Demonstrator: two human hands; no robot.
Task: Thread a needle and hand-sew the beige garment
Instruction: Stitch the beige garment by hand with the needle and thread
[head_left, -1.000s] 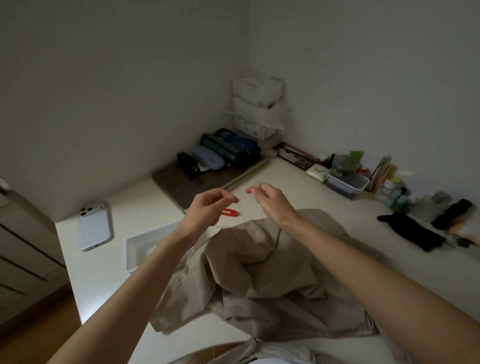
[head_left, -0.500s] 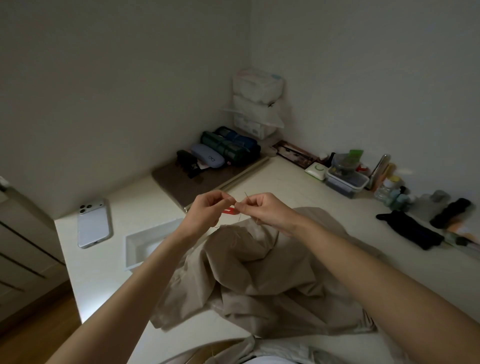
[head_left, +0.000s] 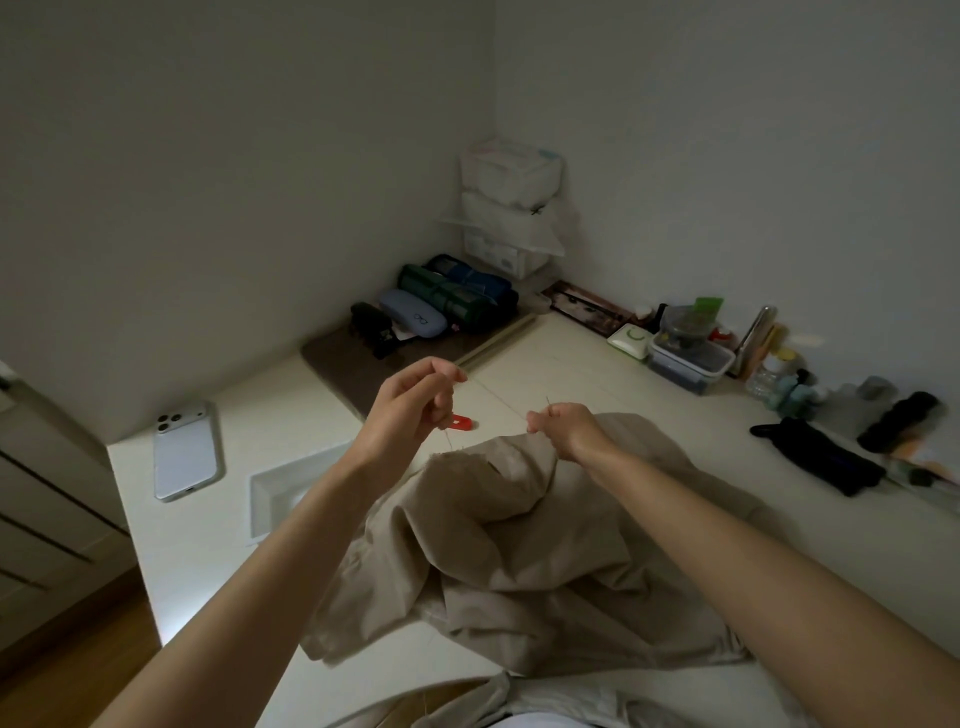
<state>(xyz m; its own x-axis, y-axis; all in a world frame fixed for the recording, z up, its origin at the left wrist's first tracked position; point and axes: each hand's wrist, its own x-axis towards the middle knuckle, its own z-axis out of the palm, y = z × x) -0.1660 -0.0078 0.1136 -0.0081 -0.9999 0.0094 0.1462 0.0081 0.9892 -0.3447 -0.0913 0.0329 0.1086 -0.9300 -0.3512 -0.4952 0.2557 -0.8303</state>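
The beige garment (head_left: 519, 561) lies crumpled on the white table (head_left: 597, 379) in front of me. My right hand (head_left: 566, 423) pinches a thin needle (head_left: 548, 401) that points up, just above the garment's raised edge. My left hand (head_left: 415, 400) is held up to the left and pinches the pale thread (head_left: 496, 400), which runs taut between the two hands; a loose end hangs below the left hand. A small red tool (head_left: 461, 422) lies on the table behind my left hand.
A white phone (head_left: 186, 451) lies at the table's left edge, beside a recessed white tray (head_left: 280, 493). A brown mat (head_left: 353, 364) with cases sits at the back, stacked white boxes (head_left: 511, 208) in the corner. Containers, bottles and black items line the right wall.
My hands, which met half a second ago, have drawn apart. The left hand rose up and left with the thread; the right hand moved right with the needle.
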